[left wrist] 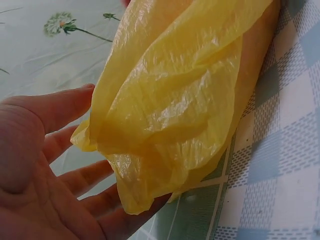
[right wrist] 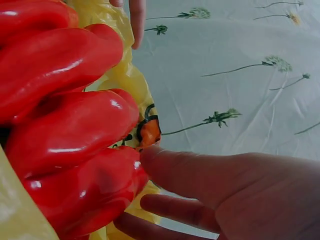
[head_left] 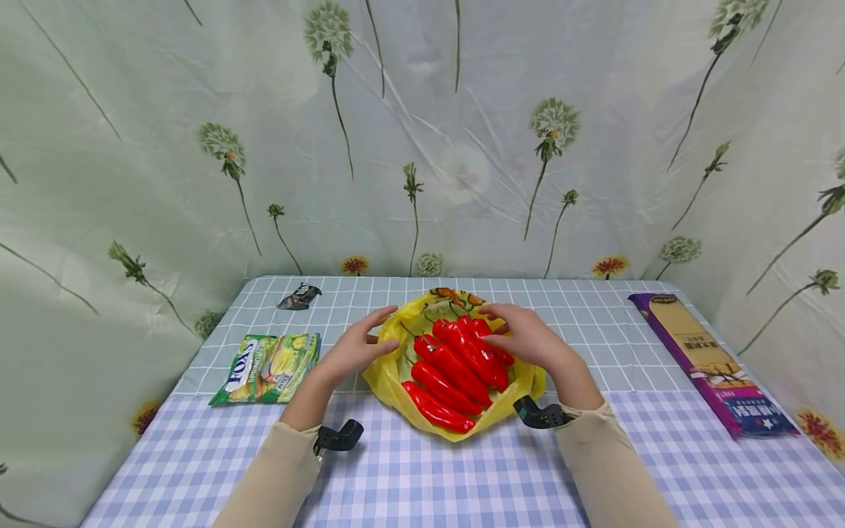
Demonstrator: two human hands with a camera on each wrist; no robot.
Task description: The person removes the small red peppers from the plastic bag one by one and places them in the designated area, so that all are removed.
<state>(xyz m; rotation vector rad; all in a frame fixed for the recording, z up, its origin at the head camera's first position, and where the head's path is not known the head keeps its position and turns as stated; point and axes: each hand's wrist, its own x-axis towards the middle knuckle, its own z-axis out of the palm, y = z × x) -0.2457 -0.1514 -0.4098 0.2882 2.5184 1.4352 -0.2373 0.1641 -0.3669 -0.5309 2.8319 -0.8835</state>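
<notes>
Where yellow bag (head_left: 383,383) gapes, red peppers (head_left: 458,370) lie inside.

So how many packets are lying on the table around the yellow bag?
3: a FOX'S packet left of the yellow bag, a small dark packet beyond the FOX'S one, and a long purple packet far right. The bag could hide another.

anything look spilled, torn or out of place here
Nothing really stands out: the red peppers lie together in the open yellow bag, with none seen loose on the table. The bag is crinkled, but that seems normal for thin plastic.
</notes>
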